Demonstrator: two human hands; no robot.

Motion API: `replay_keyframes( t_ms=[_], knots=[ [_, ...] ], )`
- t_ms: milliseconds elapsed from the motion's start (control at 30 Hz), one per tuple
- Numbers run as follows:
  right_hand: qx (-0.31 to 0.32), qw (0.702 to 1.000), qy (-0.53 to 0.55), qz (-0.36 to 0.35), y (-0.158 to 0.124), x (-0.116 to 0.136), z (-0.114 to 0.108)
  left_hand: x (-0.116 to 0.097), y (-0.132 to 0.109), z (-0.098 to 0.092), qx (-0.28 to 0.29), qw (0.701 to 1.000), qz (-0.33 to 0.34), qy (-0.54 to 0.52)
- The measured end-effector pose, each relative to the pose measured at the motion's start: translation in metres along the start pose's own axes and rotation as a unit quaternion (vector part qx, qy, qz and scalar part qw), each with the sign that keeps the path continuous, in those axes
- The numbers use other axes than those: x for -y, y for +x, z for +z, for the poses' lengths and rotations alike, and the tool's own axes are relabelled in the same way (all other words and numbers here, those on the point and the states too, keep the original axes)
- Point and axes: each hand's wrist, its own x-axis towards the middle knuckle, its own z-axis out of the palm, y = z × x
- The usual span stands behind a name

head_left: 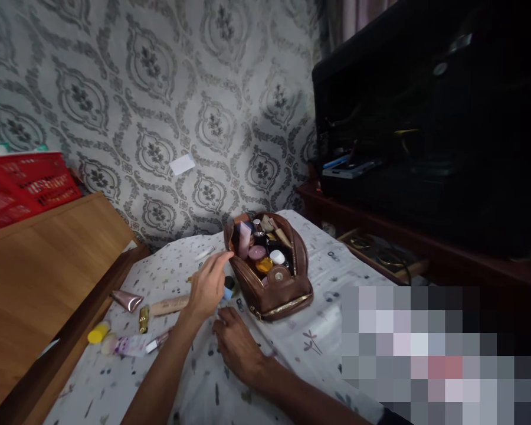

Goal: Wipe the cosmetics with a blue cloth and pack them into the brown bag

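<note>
An open brown leather cosmetics bag sits on a white patterned bedsheet, packed with several small jars, tubes and bottles. My left hand reaches toward the bag's left rim, fingers apart and extended, with a small blue and black item just under its fingertips. My right hand rests lower on the sheet, palm down, fingers loosely curled, holding nothing I can see.
Loose cosmetics lie left of my hands: a rose-gold tube, a beige tube, a gold item, a yellow cap. A wooden board and a red box stand left. A dark cabinet stands right.
</note>
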Motion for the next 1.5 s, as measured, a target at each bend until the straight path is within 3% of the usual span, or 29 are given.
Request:
replay_keyframes(
  t_ms=[267, 533, 733, 967, 1133, 1300, 1400, 1500],
  knots=[
    [0.017, 1.000, -0.003, -0.001, -0.003, -0.001, 0.006, 0.002, -0.004, 0.001, -0.013, 1.000, 0.018, 0.016],
    [-0.025, 0.999, -0.029, -0.033, -0.006, -0.008, 0.020, 0.004, -0.006, 0.003, -0.026, 0.998, 0.046, 0.026],
    [-0.021, 0.999, -0.018, -0.021, -0.004, -0.009, 0.020, 0.002, -0.003, 0.006, -0.028, 0.999, 0.035, 0.024],
    [-0.020, 0.999, 0.028, -0.028, -0.001, -0.007, 0.005, -0.015, 0.008, 0.008, 0.045, 0.997, -0.008, 0.060],
    [-0.022, 0.998, 0.041, -0.033, 0.001, -0.009, 0.003, -0.010, -0.015, -0.002, 0.090, 0.992, -0.030, 0.083],
    [-0.064, 0.996, 0.023, -0.061, -0.001, -0.021, 0.013, 0.026, -0.061, -0.020, 0.146, 0.974, -0.116, 0.128],
    [-0.094, 0.993, 0.012, -0.075, -0.002, -0.027, 0.020, 0.059, -0.088, -0.038, 0.202, 0.922, -0.267, 0.195],
    [-0.117, 0.988, -0.001, -0.101, -0.001, -0.031, 0.023, 0.092, -0.114, -0.058, 0.206, 0.868, -0.380, 0.244]
  ],
)
